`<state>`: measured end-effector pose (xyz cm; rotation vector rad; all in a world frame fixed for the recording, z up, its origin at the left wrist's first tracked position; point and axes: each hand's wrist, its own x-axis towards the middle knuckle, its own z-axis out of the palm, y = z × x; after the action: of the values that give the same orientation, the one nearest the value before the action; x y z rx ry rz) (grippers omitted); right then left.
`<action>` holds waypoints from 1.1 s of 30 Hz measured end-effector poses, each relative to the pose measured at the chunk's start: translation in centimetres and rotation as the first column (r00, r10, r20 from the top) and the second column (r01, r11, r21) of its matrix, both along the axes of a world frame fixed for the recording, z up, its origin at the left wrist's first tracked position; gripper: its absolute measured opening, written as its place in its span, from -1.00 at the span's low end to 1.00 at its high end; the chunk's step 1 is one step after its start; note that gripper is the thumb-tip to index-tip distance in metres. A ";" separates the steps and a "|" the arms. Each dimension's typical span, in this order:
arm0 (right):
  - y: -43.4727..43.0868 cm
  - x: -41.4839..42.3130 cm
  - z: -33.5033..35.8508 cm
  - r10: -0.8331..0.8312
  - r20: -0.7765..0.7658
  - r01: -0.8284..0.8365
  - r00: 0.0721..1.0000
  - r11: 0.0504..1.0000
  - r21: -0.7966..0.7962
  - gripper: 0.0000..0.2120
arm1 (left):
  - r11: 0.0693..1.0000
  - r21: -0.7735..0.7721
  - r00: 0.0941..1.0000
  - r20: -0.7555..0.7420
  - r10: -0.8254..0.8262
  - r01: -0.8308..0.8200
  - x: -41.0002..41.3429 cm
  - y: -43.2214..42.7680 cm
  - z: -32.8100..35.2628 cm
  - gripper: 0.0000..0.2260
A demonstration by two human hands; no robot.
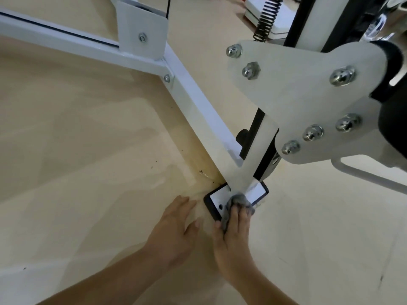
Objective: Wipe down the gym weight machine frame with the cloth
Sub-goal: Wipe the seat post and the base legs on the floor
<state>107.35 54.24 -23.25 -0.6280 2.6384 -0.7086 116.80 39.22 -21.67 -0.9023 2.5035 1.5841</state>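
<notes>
Cloth (239, 202): grey, soft, bunched into a wad. I judge it light and limp, with enough grip not to slide. It is best held as a wad under the fingers, with the thumb pinning one edge. It lies under my right hand (235, 230), beneath the fingertips, on the white plate (217, 198) at the foot of the frame (198, 95).

Right hand: fingers laid over the cloth, thumb closed against its left edge, grasping it and pressing down.

Left hand (176, 225): released, fingers spread flat on the floor (88, 150), just left of the plate, holding nothing.

Frame: white painted tube, bolted. I judge it rigid and heavy, so wiping should not shift it.

Floor beyond the left fingertips: stains and dark specks.
</notes>
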 end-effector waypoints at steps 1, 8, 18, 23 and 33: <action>-0.1 -1.0 -0.3 -0.035 0.028 0.035 0.999 0.999 0.020 -0.32 | 1.000 -0.018 1.000 -0.010 0.004 -0.004 0.1 -0.1 -0.2 -0.50; -0.3 2.0 -0.9 0.192 -0.200 -0.155 0.961 0.970 0.189 -0.36 | 0.999 0.001 0.998 -0.050 0.039 -0.039 0.6 0.0 0.4 -0.49; -3.7 -3.6 3.1 0.263 0.077 -0.272 0.962 0.950 0.154 -0.30 | 0.982 0.159 0.994 -0.020 0.105 -0.100 1.2 -1.3 1.0 -0.43; -1.1 -1.9 3.6 0.294 0.028 -0.292 0.955 0.924 0.246 -0.07 | 0.994 0.089 0.998 -0.031 0.058 -0.055 2.5 -1.6 -0.1 -0.48; -3.7 -3.0 3.0 0.312 0.050 -0.314 0.949 0.919 0.236 -0.18 | 1.000 -0.025 1.000 -0.008 -0.012 0.011 3.1 -2.3 -0.1 -0.48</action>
<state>104.36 50.58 -20.20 -0.9397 2.4755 -0.2896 119.90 36.94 -21.80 -0.8846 2.5349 1.5596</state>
